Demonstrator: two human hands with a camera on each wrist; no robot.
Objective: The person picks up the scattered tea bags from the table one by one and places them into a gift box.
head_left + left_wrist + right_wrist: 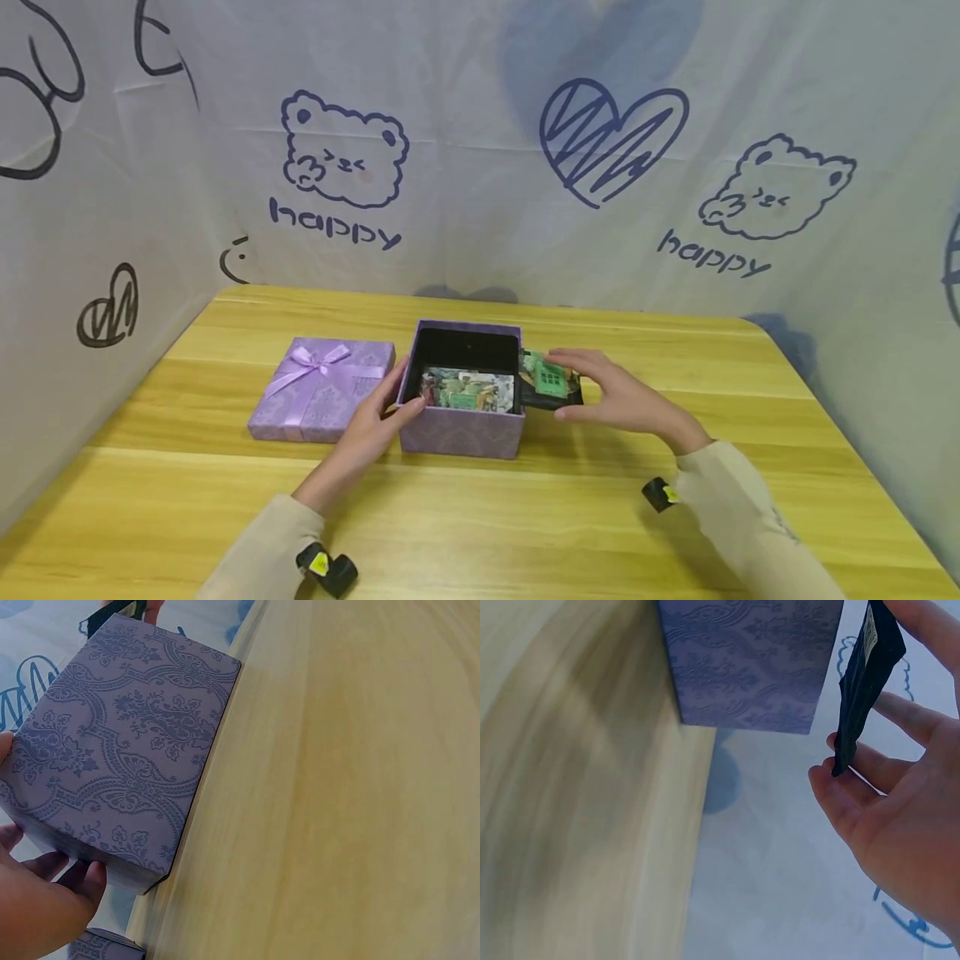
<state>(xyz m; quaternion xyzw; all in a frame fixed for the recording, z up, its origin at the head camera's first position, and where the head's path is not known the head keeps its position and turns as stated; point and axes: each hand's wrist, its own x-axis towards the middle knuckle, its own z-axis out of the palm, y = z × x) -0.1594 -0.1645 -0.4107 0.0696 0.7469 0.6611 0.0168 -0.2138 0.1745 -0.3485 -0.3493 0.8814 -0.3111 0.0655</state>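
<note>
An open purple patterned box stands on the table, black inside. My left hand grips its left side, the thumb at the front rim; the left wrist view shows fingertips against the end of the box. Inside lie printed packets with green and pale patterns, too small to read. Just right of the box, my right hand holds a flat packet with a green label and dark edges, about at rim height. From the right wrist, this packet shows thin and dark between thumb and fingers.
The purple lid with a ribbon bow lies on the table left of the box, close to my left hand. The yellow wooden table meets a white cloth backdrop with drawn bears and hearts behind and at the sides.
</note>
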